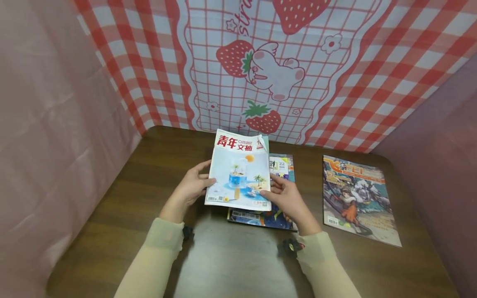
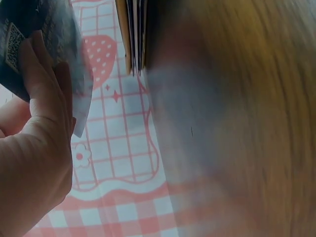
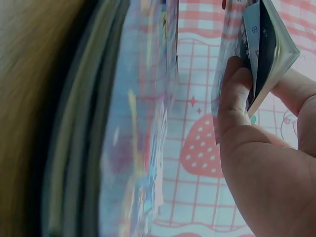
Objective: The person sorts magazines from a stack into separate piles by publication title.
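A white magazine [image 1: 242, 165] with red title characters and a beach-scene cover is held up by both hands, one at each side. My left hand [image 1: 191, 184] grips its left edge, thumb on the front cover; in the left wrist view the fingers [image 2: 42, 89] lie on the dark back cover [image 2: 7, 74], near a QR code. At the lower right edge my right hand [image 1: 288, 196] pinches it, thumb on the cover. The right wrist view shows its page edges [image 3: 276, 64] slightly parted. Below lies a pile of magazines [image 1: 281, 221], partly hidden by the held one.
Another magazine [image 1: 357, 203], with an illustrated cover, lies apart on the right side of the brown wooden table [image 1: 123, 207]. A red-and-white checked strawberry cloth [image 1: 160, 70] hangs behind the table. Pink curtains [image 1: 48, 124] stand on both sides.
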Demonstrator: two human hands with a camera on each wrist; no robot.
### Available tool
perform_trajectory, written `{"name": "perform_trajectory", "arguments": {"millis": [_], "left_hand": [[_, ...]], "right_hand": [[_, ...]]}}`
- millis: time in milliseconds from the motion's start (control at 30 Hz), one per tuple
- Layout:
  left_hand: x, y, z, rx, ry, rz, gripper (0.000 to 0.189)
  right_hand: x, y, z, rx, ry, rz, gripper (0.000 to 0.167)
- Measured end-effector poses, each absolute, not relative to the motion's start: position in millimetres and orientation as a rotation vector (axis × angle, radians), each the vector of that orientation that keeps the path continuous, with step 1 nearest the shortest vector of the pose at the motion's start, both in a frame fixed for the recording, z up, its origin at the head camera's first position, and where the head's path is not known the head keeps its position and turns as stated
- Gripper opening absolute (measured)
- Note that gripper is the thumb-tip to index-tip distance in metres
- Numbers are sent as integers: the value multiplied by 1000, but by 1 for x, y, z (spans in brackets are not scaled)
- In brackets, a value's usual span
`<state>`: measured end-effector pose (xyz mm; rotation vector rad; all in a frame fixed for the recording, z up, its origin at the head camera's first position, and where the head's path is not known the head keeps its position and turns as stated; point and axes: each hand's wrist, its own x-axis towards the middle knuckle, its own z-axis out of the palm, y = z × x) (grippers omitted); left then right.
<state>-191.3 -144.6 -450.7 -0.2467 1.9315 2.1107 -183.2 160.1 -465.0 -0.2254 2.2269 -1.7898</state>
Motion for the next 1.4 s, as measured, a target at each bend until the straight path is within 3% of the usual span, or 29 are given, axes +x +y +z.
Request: {"name": "perform_trajectory", "arguments": {"millis": [800, 1400], "left_hand": [[-200, -215, -439, -342, 2049, 1992, 65], [-223, -264, -438, -407, 2160, 1881, 64]], "right_hand": [[-209, 73, -456, -148, 2251, -1704, 73], [-227, 12, -455, -253, 2350, -1654, 66]]}}
